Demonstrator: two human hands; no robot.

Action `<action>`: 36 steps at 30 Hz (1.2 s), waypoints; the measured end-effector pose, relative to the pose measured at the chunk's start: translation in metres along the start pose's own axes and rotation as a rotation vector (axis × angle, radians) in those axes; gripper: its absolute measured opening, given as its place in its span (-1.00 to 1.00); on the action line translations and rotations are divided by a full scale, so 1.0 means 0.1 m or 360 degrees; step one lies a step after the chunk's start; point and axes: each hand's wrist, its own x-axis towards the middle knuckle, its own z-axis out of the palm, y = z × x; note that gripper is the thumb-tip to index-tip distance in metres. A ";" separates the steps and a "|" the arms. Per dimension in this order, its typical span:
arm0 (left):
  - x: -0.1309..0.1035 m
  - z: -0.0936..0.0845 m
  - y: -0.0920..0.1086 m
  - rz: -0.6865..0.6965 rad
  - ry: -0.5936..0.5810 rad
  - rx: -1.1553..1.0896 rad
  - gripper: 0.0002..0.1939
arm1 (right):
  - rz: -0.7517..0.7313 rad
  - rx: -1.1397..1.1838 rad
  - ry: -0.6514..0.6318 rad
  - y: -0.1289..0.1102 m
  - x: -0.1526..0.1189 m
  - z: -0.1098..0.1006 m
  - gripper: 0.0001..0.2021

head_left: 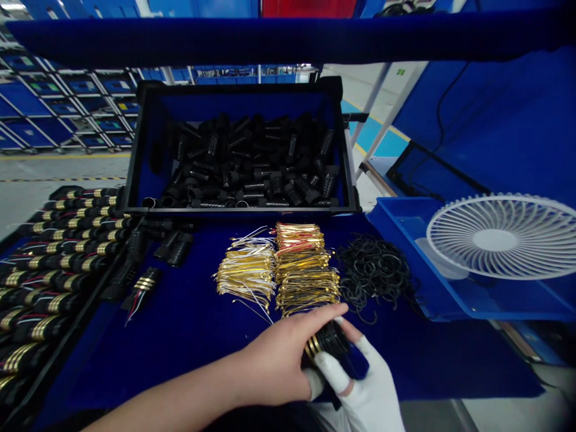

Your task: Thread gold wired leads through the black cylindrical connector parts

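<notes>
Head view: I observe the left hand [281,348] and gloved right hand [371,384] curled around one ringed black part [333,339], near the table edge [459,396]. From it, blue cloth [180,324] gives room toward 9 o'clock; gold wires [308,279], 12; bin [245,210] beyond, 11.

Racks [85,107] of blue bins [18,99] stand on grey floor [90,168] with yellow lines [67,157].
</notes>
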 end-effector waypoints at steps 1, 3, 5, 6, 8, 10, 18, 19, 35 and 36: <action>0.00 -0.02 0.02 -0.0031 -0.0070 -0.0227 0.01 | -0.0009 0.0001 -0.0080 -0.01 0.01 -0.02 -0.55; -0.01 -0.03 0.03 -0.0232 -0.0097 -0.0751 0.01 | -0.0068 -0.0062 -0.0232 -0.02 0.07 -0.11 -0.59; 0.00 0.00 0.01 -0.0522 0.0091 -0.1172 -0.14 | -0.0207 -0.0282 -0.0227 -0.03 0.20 -0.22 -0.69; 0.01 0.01 0.00 -0.0661 0.0214 -0.1290 -0.21 | -0.0310 -0.0457 -0.0164 -0.03 0.29 -0.27 -0.73; 0.05 0.05 -0.03 -0.0842 0.0406 -0.1358 -0.28 | -0.0499 -0.0965 -0.0029 0.02 0.48 -0.36 -0.77; 0.08 0.07 -0.04 -0.0887 0.0479 -0.1390 -0.37 | -0.0577 -0.1447 0.0021 0.10 0.67 -0.40 -0.79; 0.09 0.03 -0.09 -0.0783 0.0487 -0.1647 -0.57 | -0.0637 -0.1622 0.0077 0.32 1.00 -0.42 -0.88; 0.08 0.01 -0.11 -0.0780 0.0489 -0.1650 -0.58 | -0.0657 -0.1581 0.0131 0.29 1.01 -0.47 -0.92; 0.10 0.04 -0.07 -0.0352 0.0544 -0.0981 0.00 | -0.1155 -0.0636 0.0009 -0.04 0.29 -0.18 -0.74; 0.09 0.04 -0.07 -0.0367 0.0530 -0.1001 0.01 | -0.1154 -0.0614 0.0000 -0.04 0.28 -0.18 -0.73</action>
